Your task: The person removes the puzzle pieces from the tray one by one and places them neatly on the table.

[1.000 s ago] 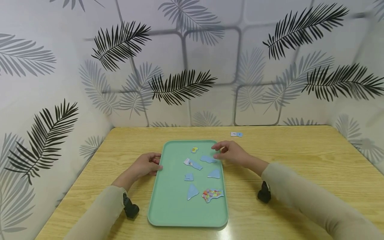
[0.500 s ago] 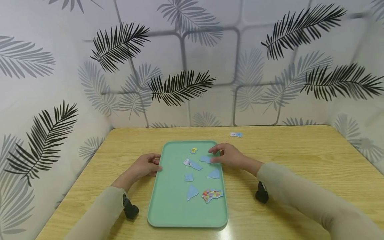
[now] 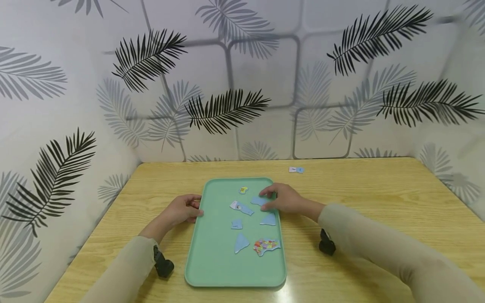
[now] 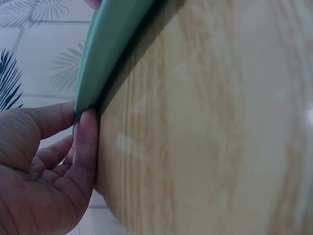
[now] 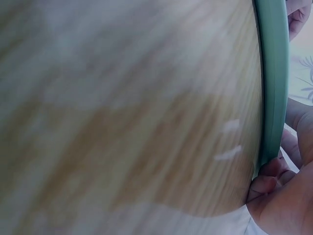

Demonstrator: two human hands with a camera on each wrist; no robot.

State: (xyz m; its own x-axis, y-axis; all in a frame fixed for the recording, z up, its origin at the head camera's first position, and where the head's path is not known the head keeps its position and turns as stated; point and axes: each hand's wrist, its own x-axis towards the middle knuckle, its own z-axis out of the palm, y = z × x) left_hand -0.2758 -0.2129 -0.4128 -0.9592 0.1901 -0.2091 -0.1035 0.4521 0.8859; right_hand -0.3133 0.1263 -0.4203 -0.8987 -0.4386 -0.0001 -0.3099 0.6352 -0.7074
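A green tray [image 3: 212,261] lies on the wooden table, with several flat, irregular puzzle-like pieces on it. My left hand [image 3: 183,209] holds the tray's left rim; in the left wrist view its thumb lies over the rim [image 4: 102,54] and the fingers bend against the outer side. Over the far right rim reaches my right hand [image 3: 286,198], thumb and forefinger apart on either side of a light-blue wavy piece [image 3: 257,200]. The right wrist view shows its other fingers [image 5: 266,183] bent by the tray's outer wall [image 5: 274,83]. Whether the fingertips touch the piece is unclear.
Also on the tray are a yellow piece [image 3: 243,190], a long blue piece [image 3: 242,208], a squarish piece [image 3: 236,224], two blue triangles [image 3: 269,219] [image 3: 241,243] and a multicoloured piece [image 3: 266,246]. A small white-and-blue piece [image 3: 296,169] lies on the table [image 3: 363,189] near the wall.
My right hand has moved left, farther over the tray, bringing its thumb and forefinger around the wavy blue piece. The left hand keeps its hold on the rim.
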